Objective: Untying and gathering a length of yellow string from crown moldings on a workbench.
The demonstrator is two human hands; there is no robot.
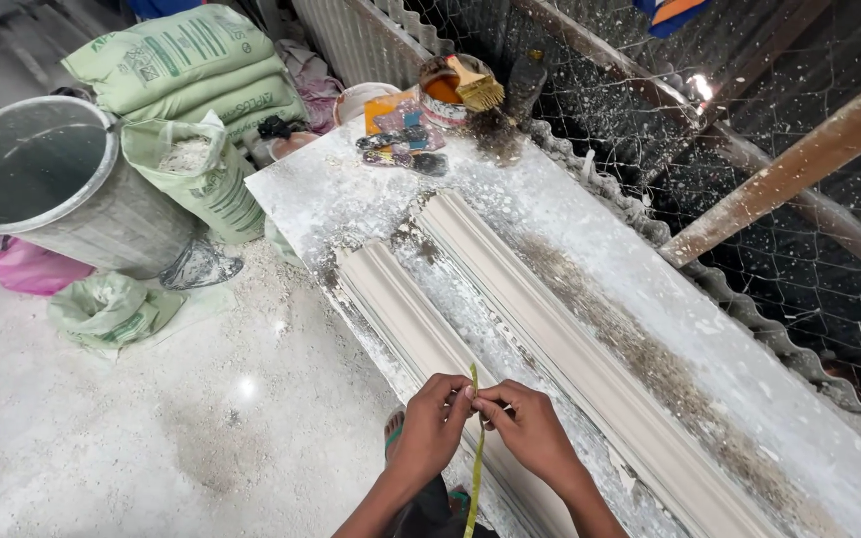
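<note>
Strip (pixel 473 448) of thin yellow-green material runs up between the two hands and hangs down toward the person's lap. The left hand (pixel 434 423) pinches its upper end with fingertips closed on it; the right hand (pixel 528 426) meets it there, fingers curled tight around the same strip. Both hands hover over the near end of the left moulding (pixel 401 309), a long pale ribbed length lying on the dusty white table (pixel 650 289). A second moulding (pixel 560 329) lies beside it, farther from the table's edge. At the table's far end stands a paint tin (pixel 445 95) with a brush (pixel 475 88). Beyond the table's left edge stand a grey bucket (pixel 42 179) and stacked green sacks (pixel 191 70).
</note>
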